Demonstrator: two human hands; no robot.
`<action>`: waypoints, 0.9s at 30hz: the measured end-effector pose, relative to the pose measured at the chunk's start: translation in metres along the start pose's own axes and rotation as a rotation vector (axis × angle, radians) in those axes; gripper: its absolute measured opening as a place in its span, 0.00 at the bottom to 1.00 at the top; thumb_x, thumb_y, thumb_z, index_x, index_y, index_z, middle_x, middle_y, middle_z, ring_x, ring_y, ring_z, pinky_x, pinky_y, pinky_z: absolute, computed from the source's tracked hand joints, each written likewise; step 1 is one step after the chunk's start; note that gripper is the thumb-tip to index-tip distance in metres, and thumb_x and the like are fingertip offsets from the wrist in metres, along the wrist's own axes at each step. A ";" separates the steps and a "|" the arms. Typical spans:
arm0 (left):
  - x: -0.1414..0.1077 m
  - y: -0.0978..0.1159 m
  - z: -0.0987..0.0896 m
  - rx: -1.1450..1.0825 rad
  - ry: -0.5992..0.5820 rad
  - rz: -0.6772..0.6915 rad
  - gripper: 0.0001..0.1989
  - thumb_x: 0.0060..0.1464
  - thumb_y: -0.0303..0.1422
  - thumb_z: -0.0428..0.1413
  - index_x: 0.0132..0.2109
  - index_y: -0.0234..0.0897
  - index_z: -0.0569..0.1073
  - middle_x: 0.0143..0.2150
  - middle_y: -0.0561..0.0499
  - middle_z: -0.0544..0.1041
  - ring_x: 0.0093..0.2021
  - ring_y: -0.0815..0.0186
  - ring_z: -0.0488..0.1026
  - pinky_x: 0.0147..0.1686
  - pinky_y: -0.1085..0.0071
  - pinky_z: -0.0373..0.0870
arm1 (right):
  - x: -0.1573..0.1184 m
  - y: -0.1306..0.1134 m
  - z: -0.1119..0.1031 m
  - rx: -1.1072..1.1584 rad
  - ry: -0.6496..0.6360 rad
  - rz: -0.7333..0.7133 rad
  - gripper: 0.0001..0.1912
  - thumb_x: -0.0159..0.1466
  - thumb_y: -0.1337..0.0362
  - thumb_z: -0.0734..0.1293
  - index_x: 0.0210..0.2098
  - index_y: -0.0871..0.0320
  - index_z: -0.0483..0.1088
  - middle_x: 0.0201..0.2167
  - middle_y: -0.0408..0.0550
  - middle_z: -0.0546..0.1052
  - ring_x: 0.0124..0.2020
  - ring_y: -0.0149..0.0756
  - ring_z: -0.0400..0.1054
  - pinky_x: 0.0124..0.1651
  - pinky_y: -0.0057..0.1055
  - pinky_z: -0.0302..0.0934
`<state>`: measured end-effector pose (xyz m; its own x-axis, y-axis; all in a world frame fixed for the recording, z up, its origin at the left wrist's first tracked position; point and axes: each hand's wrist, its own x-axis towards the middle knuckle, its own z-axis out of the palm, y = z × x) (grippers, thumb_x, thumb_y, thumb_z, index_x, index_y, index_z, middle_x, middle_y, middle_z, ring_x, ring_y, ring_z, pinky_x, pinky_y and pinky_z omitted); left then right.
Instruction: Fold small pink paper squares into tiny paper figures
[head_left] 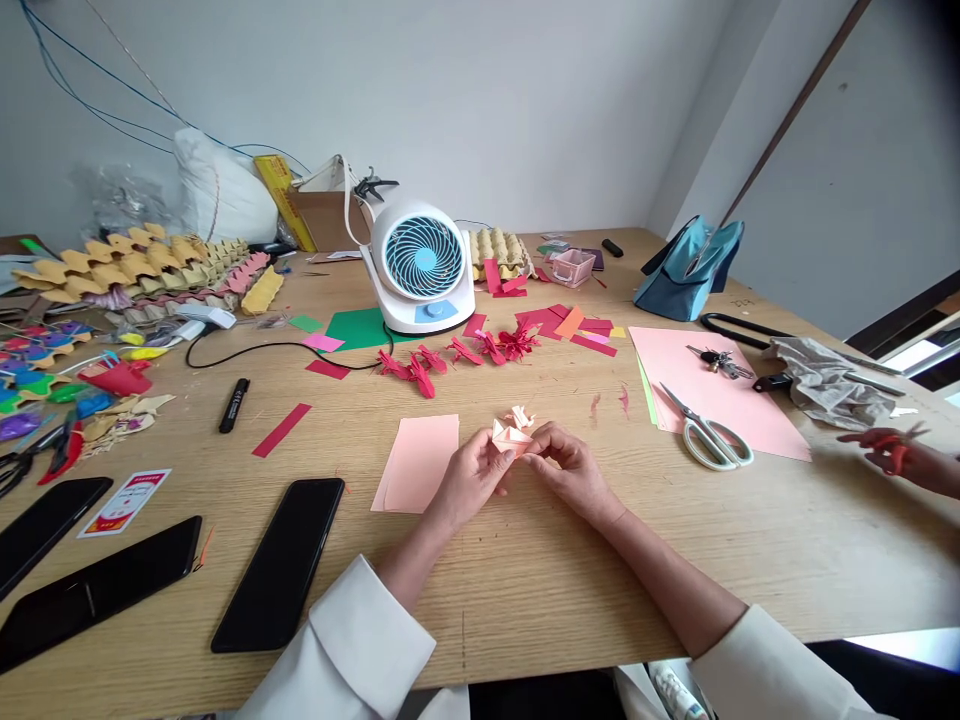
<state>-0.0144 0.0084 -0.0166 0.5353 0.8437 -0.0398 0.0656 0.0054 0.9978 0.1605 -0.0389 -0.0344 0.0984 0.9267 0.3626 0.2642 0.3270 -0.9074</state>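
Between my two hands is a small piece of folded pink paper [510,437], held a little above the table. My left hand [474,475] pinches it from the left, thumb in front. The fingertips of my right hand [574,470] close on its lower right edge. Just behind it lies another small pale pink folded paper piece [519,415]. Flat pink paper sheets [416,465] lie beside my left hand. Farther back, several red folded paper pieces [465,352] stand in a loose row.
A white fan [424,265] stands at the back. Scissors [712,435] lie partly on large pink sheets [720,385] to the right. Another person's hand [900,460] holds red-handled scissors at the right edge. Phones [279,565], a marker [234,405] and egg cartons [142,265] are on the left.
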 end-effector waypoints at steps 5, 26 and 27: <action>0.002 0.002 0.000 0.003 0.111 0.147 0.35 0.46 0.41 0.67 0.58 0.41 0.62 0.47 0.44 0.78 0.41 0.63 0.77 0.35 0.73 0.73 | 0.001 0.002 0.000 -0.003 0.008 0.013 0.12 0.61 0.55 0.70 0.29 0.57 0.70 0.29 0.45 0.71 0.32 0.34 0.65 0.37 0.32 0.62; 0.005 -0.010 -0.002 0.101 0.067 0.131 0.12 0.51 0.40 0.62 0.34 0.34 0.73 0.33 0.50 0.75 0.31 0.68 0.71 0.28 0.73 0.72 | -0.002 -0.007 0.000 -0.061 -0.044 0.011 0.10 0.64 0.58 0.67 0.31 0.58 0.71 0.28 0.44 0.72 0.29 0.31 0.65 0.35 0.29 0.61; 0.005 -0.010 -0.002 0.105 0.075 0.132 0.12 0.52 0.40 0.62 0.33 0.34 0.73 0.32 0.51 0.74 0.30 0.69 0.71 0.28 0.74 0.72 | -0.002 -0.007 0.000 -0.051 -0.042 0.021 0.10 0.64 0.58 0.67 0.32 0.58 0.71 0.28 0.44 0.72 0.29 0.30 0.65 0.34 0.29 0.61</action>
<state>-0.0146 0.0134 -0.0271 0.4808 0.8712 0.0991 0.0887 -0.1608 0.9830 0.1580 -0.0430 -0.0290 0.0643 0.9407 0.3331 0.3110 0.2983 -0.9024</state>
